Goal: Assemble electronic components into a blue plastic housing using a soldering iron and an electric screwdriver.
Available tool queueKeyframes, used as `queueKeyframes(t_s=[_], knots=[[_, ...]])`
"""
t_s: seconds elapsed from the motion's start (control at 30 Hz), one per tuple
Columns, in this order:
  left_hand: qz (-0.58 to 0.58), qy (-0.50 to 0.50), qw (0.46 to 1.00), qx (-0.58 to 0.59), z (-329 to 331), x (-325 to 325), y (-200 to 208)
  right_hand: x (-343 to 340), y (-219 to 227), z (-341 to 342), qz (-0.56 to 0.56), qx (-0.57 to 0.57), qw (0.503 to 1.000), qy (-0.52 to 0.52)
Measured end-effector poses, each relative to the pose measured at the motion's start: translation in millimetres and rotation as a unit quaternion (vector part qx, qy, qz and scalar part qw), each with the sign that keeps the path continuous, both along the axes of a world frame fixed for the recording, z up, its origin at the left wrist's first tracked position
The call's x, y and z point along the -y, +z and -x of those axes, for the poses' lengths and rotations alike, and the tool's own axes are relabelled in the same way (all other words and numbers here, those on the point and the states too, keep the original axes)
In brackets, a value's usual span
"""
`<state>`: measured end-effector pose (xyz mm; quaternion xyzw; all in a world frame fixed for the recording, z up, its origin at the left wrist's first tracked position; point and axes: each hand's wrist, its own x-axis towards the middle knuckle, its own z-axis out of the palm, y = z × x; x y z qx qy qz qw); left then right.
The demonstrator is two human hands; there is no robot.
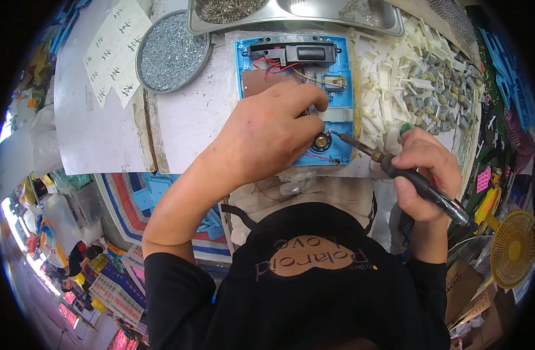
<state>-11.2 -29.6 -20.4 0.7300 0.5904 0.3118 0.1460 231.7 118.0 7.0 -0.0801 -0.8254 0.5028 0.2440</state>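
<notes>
A blue plastic housing lies on the bench in front of me, its inside facing up. Red, blue and yellow wires, a brown board and a small round speaker show in it. My left hand rests over the housing's middle, fingers curled in a pinch; whatever they hold is hidden. My right hand grips a black-handled soldering iron. Its thin metal tip points left, next to the speaker's edge; contact cannot be made out. A small green thing shows at the right fingertips.
A round grey dish of small screws stands left of the housing. Behind it is a metal tray with small metal parts. White plastic pieces and grey parts are heaped to the right. A yellow fan stands far right.
</notes>
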Motion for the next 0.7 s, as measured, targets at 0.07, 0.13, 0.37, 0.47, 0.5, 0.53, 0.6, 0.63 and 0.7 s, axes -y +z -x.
queueKeyframes(t_s=[0.07, 0.13, 0.37, 0.47, 0.5, 0.53, 0.6, 0.63, 0.7], knots=[[0.002, 0.0, 1.0, -0.016, -1, 0, 2, 0, 1, 3, -0.015, 0.008, 1.0, 0.008], [0.002, -0.002, 1.0, -0.025, -2, -1, 3, 2, -1, 4, -0.016, 0.009, 1.0, 0.006], [0.025, -0.005, 0.997, -0.072, -4, -3, 12, 2, 0, 7, -0.024, 0.032, 0.999, 0.003], [0.036, -0.013, 0.995, -0.089, -5, -4, 16, 3, 0, 8, -0.029, 0.031, 0.999, 0.0], [0.038, -0.016, 0.995, -0.094, -5, -4, 16, 3, 0, 8, -0.025, 0.035, 0.999, -0.001], [0.04, -0.018, 0.994, -0.099, -5, -4, 16, 3, 0, 8, -0.019, 0.038, 0.999, -0.003], [0.036, -0.019, 0.994, -0.099, -5, -4, 16, 3, 0, 8, -0.014, 0.042, 0.999, -0.004], [0.033, -0.02, 0.994, -0.098, -5, -4, 16, 2, 1, 8, -0.014, 0.043, 0.999, -0.003], [0.035, -0.02, 0.994, -0.101, -5, -4, 17, 3, 2, 8, -0.016, 0.038, 0.999, -0.004]])
